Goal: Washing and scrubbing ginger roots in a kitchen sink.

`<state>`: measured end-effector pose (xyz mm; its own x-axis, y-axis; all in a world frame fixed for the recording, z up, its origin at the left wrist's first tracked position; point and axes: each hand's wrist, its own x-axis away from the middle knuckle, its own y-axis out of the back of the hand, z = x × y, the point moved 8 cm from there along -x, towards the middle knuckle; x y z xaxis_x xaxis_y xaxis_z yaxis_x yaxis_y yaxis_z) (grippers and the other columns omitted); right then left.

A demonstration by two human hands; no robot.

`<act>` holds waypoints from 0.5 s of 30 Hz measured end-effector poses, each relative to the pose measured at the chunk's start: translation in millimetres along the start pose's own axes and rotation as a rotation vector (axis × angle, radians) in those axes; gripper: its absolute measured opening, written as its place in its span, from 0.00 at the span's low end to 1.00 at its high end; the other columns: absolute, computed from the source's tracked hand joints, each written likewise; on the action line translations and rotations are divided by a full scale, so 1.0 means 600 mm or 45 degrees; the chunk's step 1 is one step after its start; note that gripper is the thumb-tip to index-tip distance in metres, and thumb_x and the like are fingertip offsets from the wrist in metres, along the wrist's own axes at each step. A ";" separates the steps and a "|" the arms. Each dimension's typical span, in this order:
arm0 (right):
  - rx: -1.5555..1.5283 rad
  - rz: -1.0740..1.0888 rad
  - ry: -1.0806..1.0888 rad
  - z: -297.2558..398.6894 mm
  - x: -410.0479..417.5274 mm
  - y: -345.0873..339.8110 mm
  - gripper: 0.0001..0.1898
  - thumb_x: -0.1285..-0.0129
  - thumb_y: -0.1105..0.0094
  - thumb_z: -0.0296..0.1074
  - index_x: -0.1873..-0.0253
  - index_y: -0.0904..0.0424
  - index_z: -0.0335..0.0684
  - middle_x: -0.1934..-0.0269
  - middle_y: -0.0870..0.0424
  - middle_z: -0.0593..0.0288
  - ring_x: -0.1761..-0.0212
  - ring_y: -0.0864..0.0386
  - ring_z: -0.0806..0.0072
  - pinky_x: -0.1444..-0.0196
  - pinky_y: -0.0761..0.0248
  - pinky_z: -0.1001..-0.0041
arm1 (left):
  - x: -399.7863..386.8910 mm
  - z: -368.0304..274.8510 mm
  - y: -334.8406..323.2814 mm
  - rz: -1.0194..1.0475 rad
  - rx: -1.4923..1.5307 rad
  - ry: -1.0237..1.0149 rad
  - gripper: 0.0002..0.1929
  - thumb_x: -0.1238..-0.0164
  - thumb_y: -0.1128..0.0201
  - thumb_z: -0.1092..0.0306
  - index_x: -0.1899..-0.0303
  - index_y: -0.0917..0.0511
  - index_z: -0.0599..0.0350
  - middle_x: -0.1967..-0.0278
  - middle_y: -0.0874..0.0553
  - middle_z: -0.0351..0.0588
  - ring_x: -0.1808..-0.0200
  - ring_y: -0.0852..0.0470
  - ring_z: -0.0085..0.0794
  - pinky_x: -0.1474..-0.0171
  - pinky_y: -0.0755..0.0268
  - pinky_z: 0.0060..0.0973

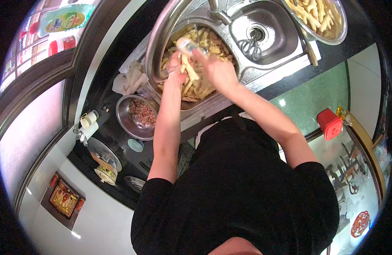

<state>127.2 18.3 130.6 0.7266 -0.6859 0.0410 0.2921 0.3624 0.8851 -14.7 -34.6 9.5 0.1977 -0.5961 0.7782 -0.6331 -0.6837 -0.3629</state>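
My left hand (176, 66) grips a pale yellow chicken foot (190, 69) above the left sink basin. My right hand (219, 70) is close beside it, closed around a small blurred object (187, 46) with a tan end; motion blur hides what it is. Below both hands, many chicken feet (204, 87) lie heaped in the left basin, partly hidden by my hands and forearms. A large round stainless steel vessel (154, 47) leans over the basin's left side, its rim near my left wrist.
Scissors (250, 49) lie by the drain of the right basin (282, 38), under the faucet (219, 14). A steel bowl (342, 35) of chicken feet stands at upper right. Left are a crumpled cloth (129, 79), a metal bowl (122, 122) with reddish scraps and a small pale green dish (135, 145).
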 end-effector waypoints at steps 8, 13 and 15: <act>0.024 0.096 -0.033 0.026 0.020 0.005 0.34 0.43 0.43 0.29 0.29 0.35 0.52 0.73 0.22 0.48 0.81 0.20 0.60 0.80 0.25 0.63 | -0.036 0.021 0.004 -0.009 0.249 0.113 0.20 0.20 0.60 0.57 0.45 0.25 0.59 0.53 0.15 0.50 0.52 0.17 0.39 0.47 0.22 0.39; -0.068 -0.012 -0.154 -0.017 0.011 0.003 0.35 0.43 0.45 0.26 0.28 0.36 0.53 0.72 0.22 0.48 0.80 0.20 0.59 0.80 0.24 0.63 | -0.047 0.017 -0.016 -0.077 0.161 0.140 0.20 0.21 0.60 0.58 0.45 0.24 0.60 0.51 0.16 0.52 0.49 0.18 0.42 0.43 0.25 0.42; -0.146 0.093 0.036 0.065 0.043 0.013 0.34 0.43 0.45 0.26 0.29 0.36 0.51 0.72 0.21 0.48 0.81 0.20 0.59 0.81 0.25 0.63 | -0.071 0.023 0.075 0.274 0.534 0.194 0.20 0.22 0.60 0.59 0.44 0.24 0.59 0.50 0.17 0.53 0.48 0.19 0.42 0.42 0.26 0.40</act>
<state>124.1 -21.5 156.6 0.7654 -0.6374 0.0890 0.3058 0.4818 0.8212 -41.1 -45.9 -46.9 -0.0357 -0.6954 0.7178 -0.2852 -0.6813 -0.6742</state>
